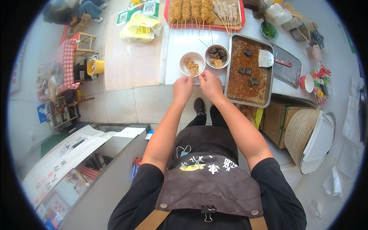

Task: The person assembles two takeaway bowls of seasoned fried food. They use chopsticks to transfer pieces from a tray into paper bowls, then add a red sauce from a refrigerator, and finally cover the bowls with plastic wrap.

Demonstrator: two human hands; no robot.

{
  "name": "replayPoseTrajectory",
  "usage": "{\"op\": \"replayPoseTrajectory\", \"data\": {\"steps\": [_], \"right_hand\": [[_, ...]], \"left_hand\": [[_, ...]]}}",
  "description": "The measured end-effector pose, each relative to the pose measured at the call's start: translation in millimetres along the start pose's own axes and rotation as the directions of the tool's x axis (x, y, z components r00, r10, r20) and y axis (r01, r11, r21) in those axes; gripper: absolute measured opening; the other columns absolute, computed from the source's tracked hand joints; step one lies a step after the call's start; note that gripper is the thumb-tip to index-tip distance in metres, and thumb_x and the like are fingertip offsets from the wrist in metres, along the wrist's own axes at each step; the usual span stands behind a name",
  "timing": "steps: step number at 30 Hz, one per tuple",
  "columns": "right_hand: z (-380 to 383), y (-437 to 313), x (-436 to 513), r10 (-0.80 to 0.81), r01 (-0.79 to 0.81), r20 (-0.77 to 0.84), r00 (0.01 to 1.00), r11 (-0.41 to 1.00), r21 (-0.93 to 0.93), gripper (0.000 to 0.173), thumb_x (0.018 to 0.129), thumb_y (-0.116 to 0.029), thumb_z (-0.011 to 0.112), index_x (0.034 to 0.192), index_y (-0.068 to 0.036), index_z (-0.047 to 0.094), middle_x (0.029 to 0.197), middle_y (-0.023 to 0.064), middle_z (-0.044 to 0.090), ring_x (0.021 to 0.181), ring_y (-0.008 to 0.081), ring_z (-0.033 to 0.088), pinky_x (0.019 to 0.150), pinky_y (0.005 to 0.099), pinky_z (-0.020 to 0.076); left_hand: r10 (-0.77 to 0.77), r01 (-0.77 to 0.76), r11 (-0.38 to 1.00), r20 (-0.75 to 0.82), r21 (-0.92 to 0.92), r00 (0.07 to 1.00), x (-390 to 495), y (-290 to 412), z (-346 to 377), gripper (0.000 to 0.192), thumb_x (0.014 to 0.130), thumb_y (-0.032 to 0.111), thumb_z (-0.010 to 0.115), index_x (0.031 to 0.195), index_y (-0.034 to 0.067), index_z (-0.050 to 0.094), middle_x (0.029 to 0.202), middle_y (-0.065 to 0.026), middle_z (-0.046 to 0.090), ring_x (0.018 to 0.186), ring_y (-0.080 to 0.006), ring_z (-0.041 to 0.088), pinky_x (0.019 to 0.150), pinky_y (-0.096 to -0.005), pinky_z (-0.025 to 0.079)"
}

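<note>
My left hand and my right hand are side by side at the counter's front edge. Each pinches a thin wooden skewer, and the tips reach into a white paper bowl with light brown food pieces. Just right of it, a second paper bowl holds dark and golden cubes with two skewers standing in it. A metal tray of brown sauce with several dark cubes lies to the right. Across its right rim rests a metal spatula with a wooden handle.
Breaded skewers lie on a red-rimmed tray at the back. Beyond the sauce tray are a bowl of chopped greens, a wire rack and a red paper cup. Yellow plastic bags lie at left. A person sits far back left.
</note>
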State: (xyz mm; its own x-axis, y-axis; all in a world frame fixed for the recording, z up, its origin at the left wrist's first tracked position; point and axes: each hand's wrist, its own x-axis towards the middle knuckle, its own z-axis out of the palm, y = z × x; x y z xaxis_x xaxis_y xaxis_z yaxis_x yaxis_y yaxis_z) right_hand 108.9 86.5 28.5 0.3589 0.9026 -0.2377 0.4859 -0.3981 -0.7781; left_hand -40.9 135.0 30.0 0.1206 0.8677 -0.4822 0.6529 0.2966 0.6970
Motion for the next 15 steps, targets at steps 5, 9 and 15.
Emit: {"op": "replayPoseTrajectory", "data": {"steps": [5, 9, 15], "right_hand": [[-12, -2, -4, -0.006, 0.007, -0.019, 1.000, 1.000, 0.014, 0.018, 0.101, -0.020, 0.069, 0.102, -0.002, 0.074, 0.083, 0.0164, 0.078, 0.076, 0.0320, 0.077, 0.072, 0.0435, 0.0583], [-22, -10, -8, -0.076, 0.075, -0.004, 0.997, 0.995, -0.072, 0.018, 0.102, -0.019, 0.068, 0.102, -0.002, 0.074, 0.088, 0.0214, 0.077, 0.083, 0.0402, 0.076, 0.075, 0.0495, 0.0583], [-34, -22, -14, -0.058, 0.076, 0.078, 0.995, 0.966, -0.249, 0.017, 0.103, -0.016, 0.065, 0.102, -0.001, 0.072, 0.090, 0.0264, 0.075, 0.088, 0.0470, 0.073, 0.078, 0.0562, 0.0569]], "left_hand": [[0.012, -0.011, 1.000, -0.023, 0.026, 1.000, 4, 1, 0, 0.041, 0.104, 0.040, 0.065, 0.093, 0.005, 0.084, 0.086, -0.0200, 0.079, 0.082, -0.0373, 0.076, 0.080, -0.0459, 0.058], [0.023, -0.021, 0.997, -0.030, 0.069, 0.999, 4, 1, -1, 0.041, 0.104, 0.039, 0.065, 0.094, 0.005, 0.084, 0.090, -0.0198, 0.080, 0.086, -0.0383, 0.077, 0.083, -0.0463, 0.059], [0.117, -0.110, 0.989, -0.068, 0.100, 0.991, 5, 1, -2, 0.041, 0.104, 0.041, 0.068, 0.094, 0.005, 0.084, 0.072, -0.0143, 0.074, 0.066, -0.0266, 0.070, 0.071, -0.0416, 0.055]]}}
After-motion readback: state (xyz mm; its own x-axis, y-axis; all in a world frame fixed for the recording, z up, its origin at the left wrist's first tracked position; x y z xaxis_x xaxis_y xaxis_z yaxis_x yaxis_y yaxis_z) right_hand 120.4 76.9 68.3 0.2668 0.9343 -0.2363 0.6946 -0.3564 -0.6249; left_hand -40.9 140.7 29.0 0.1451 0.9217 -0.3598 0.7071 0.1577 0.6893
